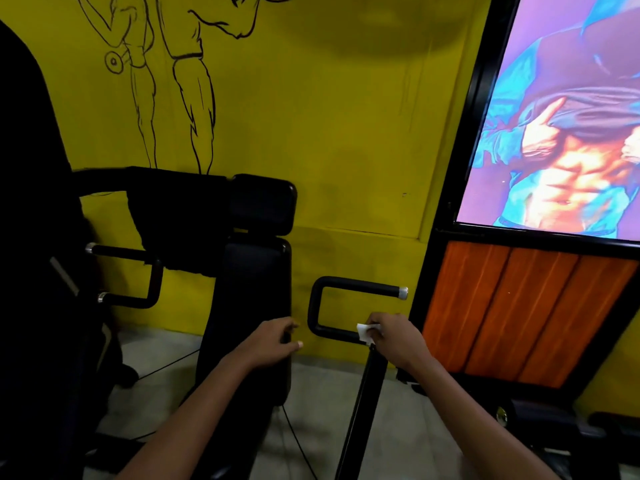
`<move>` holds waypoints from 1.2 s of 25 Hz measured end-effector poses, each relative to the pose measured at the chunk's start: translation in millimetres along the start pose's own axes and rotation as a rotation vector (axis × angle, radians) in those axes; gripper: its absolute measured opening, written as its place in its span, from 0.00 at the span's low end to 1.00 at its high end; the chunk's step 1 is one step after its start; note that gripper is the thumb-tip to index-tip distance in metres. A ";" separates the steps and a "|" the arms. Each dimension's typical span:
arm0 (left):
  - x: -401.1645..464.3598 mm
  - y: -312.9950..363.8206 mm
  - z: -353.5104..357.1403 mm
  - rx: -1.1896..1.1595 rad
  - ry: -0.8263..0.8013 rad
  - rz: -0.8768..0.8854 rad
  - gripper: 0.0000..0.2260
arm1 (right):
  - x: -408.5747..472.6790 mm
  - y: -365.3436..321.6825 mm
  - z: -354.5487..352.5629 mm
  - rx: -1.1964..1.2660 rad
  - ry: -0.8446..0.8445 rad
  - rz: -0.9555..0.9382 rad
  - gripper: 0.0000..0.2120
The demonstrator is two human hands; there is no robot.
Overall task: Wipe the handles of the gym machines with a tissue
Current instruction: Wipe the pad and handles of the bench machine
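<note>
Gripping a white tissue point(366, 332) around the black handle point(334, 332), the right hand point(394, 336) wipes; left hand point(273, 341) relaxed, empty.

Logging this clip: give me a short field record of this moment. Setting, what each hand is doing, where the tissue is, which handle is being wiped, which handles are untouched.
setting: gym machine with black seat pad against a yellow wall
right hand: holds the white tissue against the handle
handle being wiped: lower bar of the right U-shaped handle
left hand: rests on the seat pad's right edge, fingers loosely curled
untouched now: left-side handles, no hand near them
right of machine: framed poster above orange panels
</note>
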State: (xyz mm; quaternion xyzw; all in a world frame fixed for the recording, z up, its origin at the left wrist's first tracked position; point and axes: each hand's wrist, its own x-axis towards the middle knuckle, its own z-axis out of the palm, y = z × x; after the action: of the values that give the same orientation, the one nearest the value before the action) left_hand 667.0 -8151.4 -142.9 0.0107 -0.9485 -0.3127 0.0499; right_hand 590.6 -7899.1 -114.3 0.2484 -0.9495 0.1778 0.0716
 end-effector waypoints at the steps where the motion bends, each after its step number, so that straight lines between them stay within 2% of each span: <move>1: 4.7 -3.3 2.5 -0.006 -0.004 -0.004 0.22 | 6.4 3.2 3.6 -0.005 -0.010 -0.001 0.09; 8: 28.0 -32.6 20.7 -0.025 -0.047 -0.034 0.22 | 34.5 17.0 36.4 0.004 -0.076 0.010 0.07; 19: 113.9 -79.4 18.3 -0.031 -0.117 0.006 0.25 | 75.2 33.5 82.3 0.086 -0.015 0.159 0.06; 30: 146.5 -111.4 62.1 0.036 -0.110 0.067 0.24 | 98.6 69.1 145.7 0.202 -0.011 0.212 0.07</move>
State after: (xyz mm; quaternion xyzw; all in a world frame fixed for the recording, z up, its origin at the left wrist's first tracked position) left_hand 513.7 -8211.8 -246.0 -0.0373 -0.9551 -0.2939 0.0079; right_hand 463.9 -7941.3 -248.0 0.1534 -0.9480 0.2779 0.0217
